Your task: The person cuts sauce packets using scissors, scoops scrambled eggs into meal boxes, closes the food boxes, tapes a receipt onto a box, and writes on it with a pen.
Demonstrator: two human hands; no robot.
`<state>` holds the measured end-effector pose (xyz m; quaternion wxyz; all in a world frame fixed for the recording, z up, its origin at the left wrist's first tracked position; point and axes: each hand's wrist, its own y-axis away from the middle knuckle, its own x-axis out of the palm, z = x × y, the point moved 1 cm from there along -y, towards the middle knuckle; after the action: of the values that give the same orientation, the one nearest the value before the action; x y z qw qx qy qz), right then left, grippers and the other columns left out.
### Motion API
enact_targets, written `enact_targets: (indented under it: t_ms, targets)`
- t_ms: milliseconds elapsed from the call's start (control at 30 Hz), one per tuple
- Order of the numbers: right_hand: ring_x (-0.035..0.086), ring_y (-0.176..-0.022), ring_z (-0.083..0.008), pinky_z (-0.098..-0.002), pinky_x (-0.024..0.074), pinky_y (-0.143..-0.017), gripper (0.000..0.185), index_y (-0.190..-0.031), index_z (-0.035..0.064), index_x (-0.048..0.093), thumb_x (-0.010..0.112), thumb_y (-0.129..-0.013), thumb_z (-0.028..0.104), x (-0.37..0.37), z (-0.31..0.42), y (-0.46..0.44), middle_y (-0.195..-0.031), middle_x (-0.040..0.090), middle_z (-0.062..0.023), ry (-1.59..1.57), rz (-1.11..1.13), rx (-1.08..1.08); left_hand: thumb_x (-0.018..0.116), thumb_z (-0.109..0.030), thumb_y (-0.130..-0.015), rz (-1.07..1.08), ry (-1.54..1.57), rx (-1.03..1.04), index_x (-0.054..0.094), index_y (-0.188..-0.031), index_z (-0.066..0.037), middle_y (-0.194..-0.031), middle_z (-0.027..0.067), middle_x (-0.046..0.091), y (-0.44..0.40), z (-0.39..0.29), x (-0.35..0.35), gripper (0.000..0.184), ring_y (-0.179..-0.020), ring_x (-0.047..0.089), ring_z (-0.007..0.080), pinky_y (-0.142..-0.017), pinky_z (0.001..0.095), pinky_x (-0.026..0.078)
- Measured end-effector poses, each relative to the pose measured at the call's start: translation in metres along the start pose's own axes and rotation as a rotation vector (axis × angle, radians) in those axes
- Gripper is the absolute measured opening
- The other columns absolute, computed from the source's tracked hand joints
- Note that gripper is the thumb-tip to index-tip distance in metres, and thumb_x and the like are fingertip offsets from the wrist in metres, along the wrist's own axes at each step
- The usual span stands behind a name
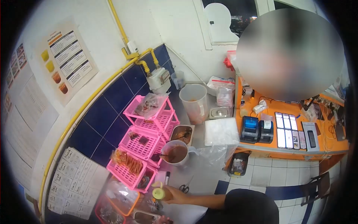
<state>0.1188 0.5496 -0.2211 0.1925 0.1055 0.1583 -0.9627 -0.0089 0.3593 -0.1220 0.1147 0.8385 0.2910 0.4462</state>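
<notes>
My right hand point(173, 195) reaches in from the lower right, its fingers wrapped round a small bottle with a green top point(159, 193). At the bottom edge, only part of my left hand point(163, 220) shows, beside a metal tray point(145, 217); its grip is unclear. Black-handled scissors point(184, 188) lie on the metal counter point(203, 173) near my right hand. Above them stands a jug of brown liquid point(176, 153), next to a metal container with brown contents point(182, 133).
Pink tiered baskets point(140, 143) holding packets line the tiled wall. Behind are a large clear pitcher point(194, 100) and a white stack point(221, 131) in plastic. On the right, an orange counter point(268, 108) bears black printers point(250, 128) and several phones point(285, 128).
</notes>
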Motion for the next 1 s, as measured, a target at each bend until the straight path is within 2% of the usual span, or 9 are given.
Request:
enact_targets:
  t_ms: [133,200,267,367,567,667,867,967,1000]
  targets:
    - [0.054,-0.125,-0.0425,-0.0498,0.0423,-0.106,0.086,-0.142,0.0011,0.043,0.083,-0.078,0.043,-0.005,0.015,0.021,-0.131,0.057,-0.0243,0.059,-0.197,0.098,0.060,-0.043,-0.098,0.353,-0.074,-0.037,0.059,-0.132,0.001,-0.117,0.0173,0.066,-0.037,0.005,-0.047,0.055,-0.102,0.062,0.0288,-0.096,0.0445,0.048]
    - [0.054,-0.124,-0.0412,-0.0496,0.0426,-0.105,0.075,-0.137,0.0009,0.049,0.078,-0.083,0.045,-0.017,0.025,0.055,-0.129,0.058,-0.0224,0.186,-0.114,0.157,0.059,-0.045,-0.099,0.119,-0.314,0.088,0.059,-0.132,0.000,-0.118,0.0166,0.068,-0.025,0.015,-0.027,0.056,-0.108,0.063,0.0299,-0.098,0.0453,0.049]
    - [0.055,-0.125,-0.0347,-0.0453,0.0443,-0.101,0.065,-0.132,0.0039,0.052,0.081,-0.083,0.036,-0.040,0.076,0.071,-0.131,0.057,-0.0221,0.129,0.166,-0.228,0.058,-0.046,-0.099,0.056,-0.411,0.087,0.062,-0.129,0.000,-0.116,0.0161,0.069,-0.026,0.034,-0.043,0.054,-0.107,0.064,0.0306,-0.098,0.0462,0.049]
    - [0.060,-0.119,-0.0322,-0.0492,0.0456,-0.100,0.037,-0.121,0.0094,0.069,0.067,-0.095,0.035,-0.064,0.129,0.072,-0.125,0.065,-0.0188,0.311,0.149,-0.465,0.058,-0.042,-0.102,0.095,-0.290,-0.021,0.064,-0.126,0.002,-0.113,0.0161,0.069,-0.036,0.063,-0.092,0.051,-0.100,0.066,0.0301,-0.092,0.0423,0.053]
    - [0.048,-0.130,-0.0397,-0.0520,0.0370,-0.107,0.047,-0.128,0.0159,0.064,0.067,-0.091,0.045,-0.073,0.097,0.042,-0.149,0.046,-0.0155,0.259,0.772,-0.371,0.058,-0.034,-0.104,0.117,-0.465,0.045,0.063,-0.120,0.005,-0.107,0.0153,0.069,-0.006,0.066,-0.044,0.041,-0.092,0.066,0.0256,-0.089,0.0398,0.055]
    - [0.063,-0.109,-0.0315,-0.0433,0.0487,-0.092,0.040,-0.118,0.0117,0.061,0.072,-0.087,0.036,-0.061,0.077,0.050,-0.117,0.065,-0.0132,0.156,0.375,-0.596,0.059,-0.023,-0.105,-0.020,-0.767,0.350,0.064,-0.109,0.007,-0.097,0.0136,0.068,0.024,0.066,0.028,0.030,-0.086,0.064,0.0203,-0.088,0.0383,0.055]
    - [0.069,-0.082,-0.0265,-0.0406,0.0521,-0.074,0.037,-0.115,0.0108,0.059,0.074,-0.084,0.024,-0.054,0.107,0.037,-0.084,0.070,-0.0047,-0.229,0.848,0.041,0.060,-0.015,-0.104,-0.139,-1.134,0.660,0.065,-0.103,0.005,-0.091,0.0097,0.066,0.053,0.055,0.016,0.020,-0.083,0.059,0.0174,-0.078,0.0300,0.052]
    - [0.063,-0.110,-0.0309,-0.0427,0.0480,-0.093,0.043,-0.118,0.0058,0.061,0.078,-0.084,0.026,-0.036,0.116,0.036,-0.119,0.063,-0.0161,-0.292,1.034,0.237,0.059,-0.014,-0.104,-0.179,-1.095,0.517,0.065,-0.108,0.000,-0.095,0.0089,0.067,0.079,0.040,0.031,0.016,-0.086,0.057,0.0169,-0.080,0.0293,0.049]
    - [0.062,-0.114,-0.0316,-0.0428,0.0477,-0.096,0.040,-0.115,0.0049,0.063,0.079,-0.084,0.025,-0.024,0.118,0.044,-0.125,0.063,-0.0181,-0.297,1.053,0.221,0.062,-0.016,-0.096,-0.288,-1.264,0.699,0.068,-0.096,-0.001,-0.093,0.0168,0.073,0.071,0.055,-0.025,0.017,-0.081,0.069,0.0265,-0.074,0.0382,0.053]
